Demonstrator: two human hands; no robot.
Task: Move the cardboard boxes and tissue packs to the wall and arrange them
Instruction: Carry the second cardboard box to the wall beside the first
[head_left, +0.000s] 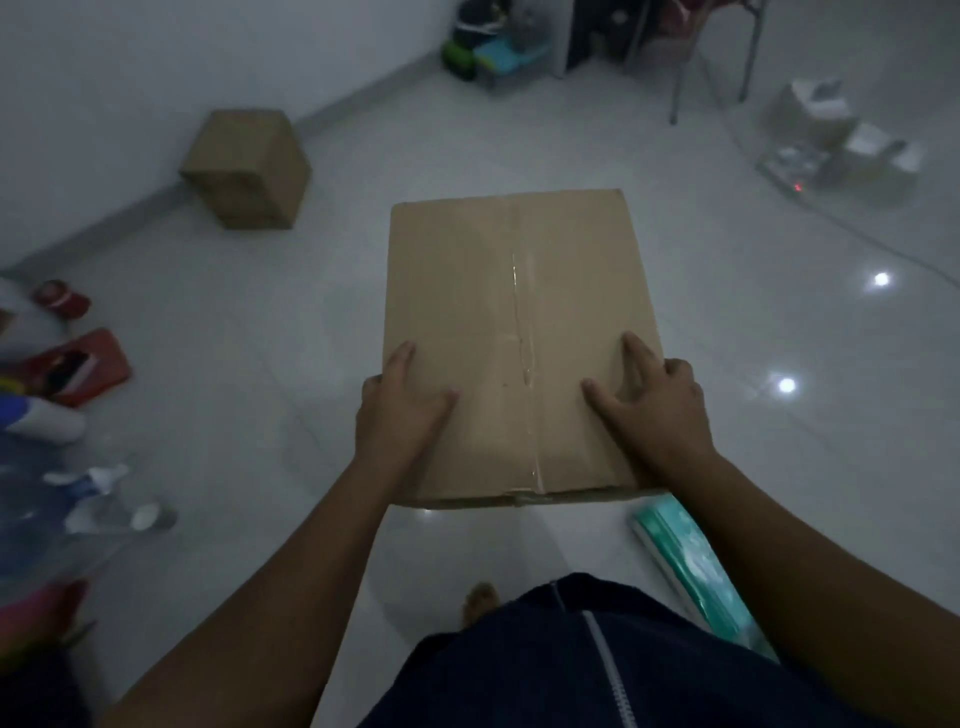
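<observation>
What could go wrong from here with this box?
The left hand and right hand hold the box only at its near end, so it might tip forward and slip. The box hides floor ahead; the tissue pack near the foot and the bottles on the left could trip the person.

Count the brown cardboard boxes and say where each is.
2. One large box is held by the left hand and right hand; a smaller box sits on the floor by the wall, upper left. More may be hidden.

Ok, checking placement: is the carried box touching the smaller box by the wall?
Apart. The head view shows floor between the carried cardboard box and the smaller cardboard box.
</observation>
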